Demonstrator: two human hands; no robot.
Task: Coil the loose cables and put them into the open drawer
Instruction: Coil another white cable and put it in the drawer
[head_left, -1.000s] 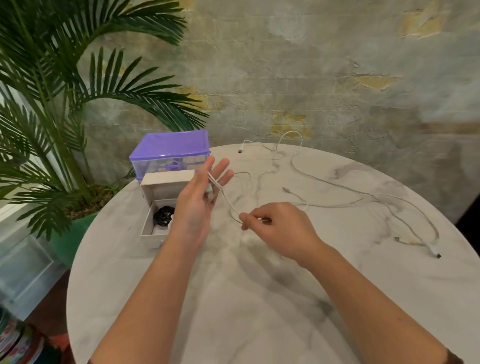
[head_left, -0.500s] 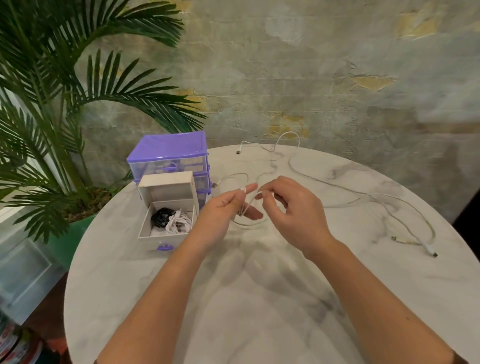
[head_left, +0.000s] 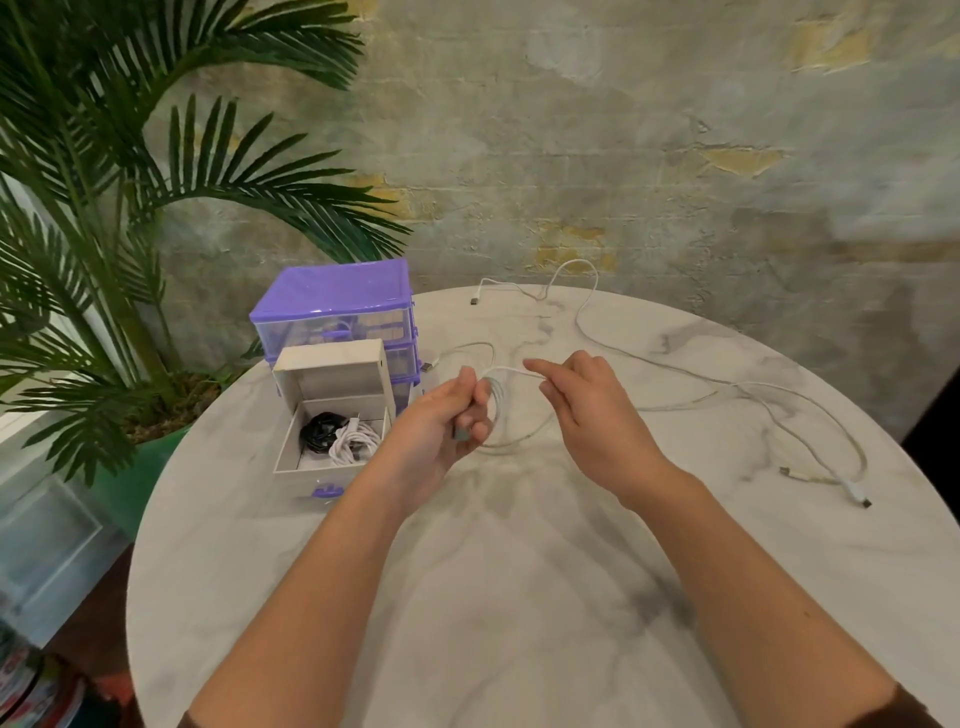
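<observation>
My left hand (head_left: 447, 421) grips a partly coiled white cable (head_left: 514, 439) above the table, its loops hanging past my fingers. My right hand (head_left: 582, 400) pinches the same cable's strand just to the right, at the top of the loop. The cable's free end with a USB plug (head_left: 427, 366) trails toward the drawer unit. The open white drawer (head_left: 332, 470) stands to the left and holds a black coil (head_left: 319, 431) and a white coil (head_left: 356, 441). Another long white cable (head_left: 769, 395) lies loose across the right and far side of the table.
A purple drawer unit (head_left: 337, 301) stands behind the open drawer at the left edge of the round marble table (head_left: 519, 597). A palm plant (head_left: 130, 208) in a green pot rises beside the table on the left. A rough wall is behind.
My left hand turned from flat and raised to curled around the cable loops. My right hand brought the strand up to it and laid another loop. The view shifted slightly.
</observation>
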